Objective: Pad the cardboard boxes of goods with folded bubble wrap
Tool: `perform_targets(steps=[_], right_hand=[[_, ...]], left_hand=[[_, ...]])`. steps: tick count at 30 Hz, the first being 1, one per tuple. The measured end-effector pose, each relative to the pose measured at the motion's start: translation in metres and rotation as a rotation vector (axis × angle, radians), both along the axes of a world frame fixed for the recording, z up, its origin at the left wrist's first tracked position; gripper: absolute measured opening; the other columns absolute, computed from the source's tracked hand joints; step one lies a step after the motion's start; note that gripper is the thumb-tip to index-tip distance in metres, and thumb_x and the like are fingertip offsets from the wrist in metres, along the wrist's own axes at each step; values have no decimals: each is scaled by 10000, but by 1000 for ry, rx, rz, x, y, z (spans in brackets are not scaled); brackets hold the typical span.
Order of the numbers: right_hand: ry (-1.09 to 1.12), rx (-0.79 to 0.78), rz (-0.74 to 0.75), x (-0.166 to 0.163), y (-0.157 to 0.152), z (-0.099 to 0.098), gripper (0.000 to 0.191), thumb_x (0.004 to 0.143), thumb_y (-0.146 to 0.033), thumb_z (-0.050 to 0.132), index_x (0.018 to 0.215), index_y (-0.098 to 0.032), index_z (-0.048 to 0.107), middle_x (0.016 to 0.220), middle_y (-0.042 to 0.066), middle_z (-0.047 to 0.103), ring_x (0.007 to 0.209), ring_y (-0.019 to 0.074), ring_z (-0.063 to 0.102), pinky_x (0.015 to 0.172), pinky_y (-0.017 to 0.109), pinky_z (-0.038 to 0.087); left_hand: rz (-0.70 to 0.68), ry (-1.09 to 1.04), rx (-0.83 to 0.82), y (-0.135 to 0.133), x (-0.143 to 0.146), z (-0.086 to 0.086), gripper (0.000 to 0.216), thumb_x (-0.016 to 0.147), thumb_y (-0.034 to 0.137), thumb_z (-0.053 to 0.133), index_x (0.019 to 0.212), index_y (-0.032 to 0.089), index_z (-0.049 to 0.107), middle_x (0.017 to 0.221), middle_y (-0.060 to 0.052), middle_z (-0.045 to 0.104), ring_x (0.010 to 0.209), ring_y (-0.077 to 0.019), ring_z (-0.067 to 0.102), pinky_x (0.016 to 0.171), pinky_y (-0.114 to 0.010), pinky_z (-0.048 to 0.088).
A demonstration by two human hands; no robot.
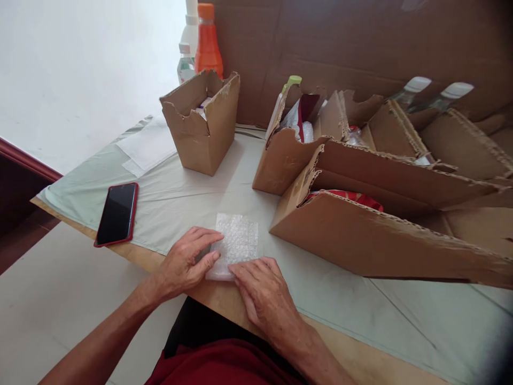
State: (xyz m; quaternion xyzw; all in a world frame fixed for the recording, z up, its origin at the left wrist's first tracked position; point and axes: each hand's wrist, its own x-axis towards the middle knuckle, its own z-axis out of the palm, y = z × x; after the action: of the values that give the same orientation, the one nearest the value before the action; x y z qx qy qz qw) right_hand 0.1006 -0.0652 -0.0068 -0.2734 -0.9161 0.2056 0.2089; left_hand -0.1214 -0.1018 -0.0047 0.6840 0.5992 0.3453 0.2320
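Clear bubble wrap [239, 240], one small squarish piece, lies flat on the pale-green cloth of the tabletop [176, 211], close to the near edge, between both hands. Near side looks folded or doubled; can't tell if anything is inside.

Left hand [188, 259] is on the wrap's left side: thumb and index finger apart with a gap between, tips resting on the film, no grip. Right hand [262, 289] covers the near right corner, fingers close together and laid over the wrap; thumb underside hidden, so can't tell whether it pinches the edge.

Left of the hands, a black-screened phone [117, 214] in a red case lies at the near edge. Farther left, white sheets [146, 144] lie beside a small open cardboard box [192, 147], standing upright, something white and purple inside. Orange bottle [208, 51] stands behind that box, paler bottles next to it.

Right of the wrap, just apart: long open carton [360, 240] with a red packet [352, 199] in it. Beyond it, more cut-open cartons [288, 160]; leftmost holds a maroon-and-white packet [306, 109]. Two white-capped bottles [417, 84] behind them. Brown cardboard panel [340, 48] at the far side.
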Motion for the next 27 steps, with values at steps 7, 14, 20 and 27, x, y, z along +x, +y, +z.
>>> perform_targets(steps=[7,14,20,27], right_hand=[[-70,-155,-42,-1,18,9,256,973,-80,523,1109,-221,689,1047,13,772,932,192,684,879,358,444],[-75,241,-161,1,17,3,114,939,-132,599,1009,-197,662,990,66,704,870,238,580,786,377,397],[-124,227,-12,5,5,1,224,933,-143,615,1149,-195,641,1110,84,710,1005,258,604,910,414,393],[-19,-194,-52,6,19,9,213,1004,-142,512,1124,-239,658,1049,11,769,929,189,680,866,353,448]], left_hand=[[-155,-103,-193,16,-5,7,452,1002,339,467,1430,216,542,1156,-63,750,1068,-217,650,970,-390,511],[-105,-37,-131,17,1,-9,454,883,190,579,1334,219,625,1070,-65,756,1006,-222,625,891,-367,536],[-107,-38,-161,22,0,-5,445,868,216,594,1310,238,645,1037,-62,749,899,-208,620,757,-317,543],[-210,-69,-251,25,-7,7,488,908,417,614,1358,229,623,1094,-62,748,913,-213,647,831,-344,517]])
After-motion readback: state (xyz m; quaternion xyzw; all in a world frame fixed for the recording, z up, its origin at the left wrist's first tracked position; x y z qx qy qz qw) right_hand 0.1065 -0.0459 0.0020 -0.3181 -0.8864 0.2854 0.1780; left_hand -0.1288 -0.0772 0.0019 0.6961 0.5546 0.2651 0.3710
